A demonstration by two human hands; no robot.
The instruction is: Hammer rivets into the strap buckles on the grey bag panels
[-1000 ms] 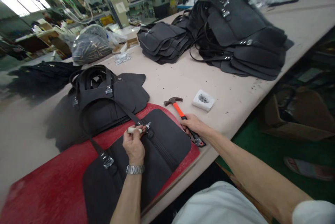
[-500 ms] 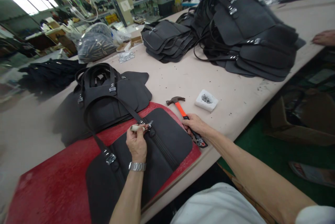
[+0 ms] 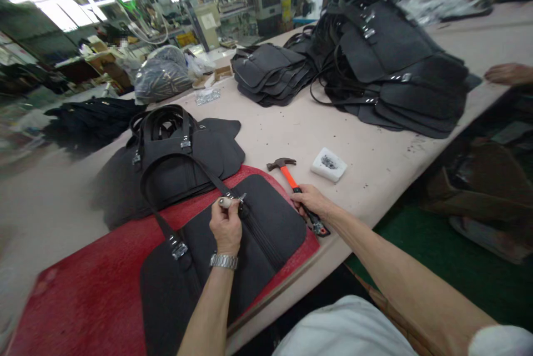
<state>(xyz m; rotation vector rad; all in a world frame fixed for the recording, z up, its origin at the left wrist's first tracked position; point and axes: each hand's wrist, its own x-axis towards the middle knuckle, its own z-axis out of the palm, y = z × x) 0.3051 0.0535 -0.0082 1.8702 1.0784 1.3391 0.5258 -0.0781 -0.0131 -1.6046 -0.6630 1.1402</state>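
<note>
My left hand (image 3: 226,228), with a metal watch on its wrist, is closed round a small tool with a pale, rounded handle (image 3: 225,202). It rests over the strap fitting (image 3: 242,200) of a dark bag panel (image 3: 272,206); the fingers partly hide the tool's working end. My right hand (image 3: 312,200) is wrapped round the black grip of a claw hammer (image 3: 289,177) with an orange shaft. The hammer lies low beside the panel's right edge, its head over the table. A second metal strap fitting (image 3: 179,249) shows at the panel's left.
The panel lies on a red mat (image 3: 79,284). A white block with dark small bits (image 3: 328,164) stands beyond the hammer. Stacks of handled dark panels (image 3: 175,161) and a larger pile (image 3: 400,61) are further back. Another person's hand (image 3: 508,74) rests at the right table edge.
The view has shifted slightly. My left hand has edged right towards the strap fitting, and the pale handle has turned a little. The right hand keeps its grip on the hammer.
</note>
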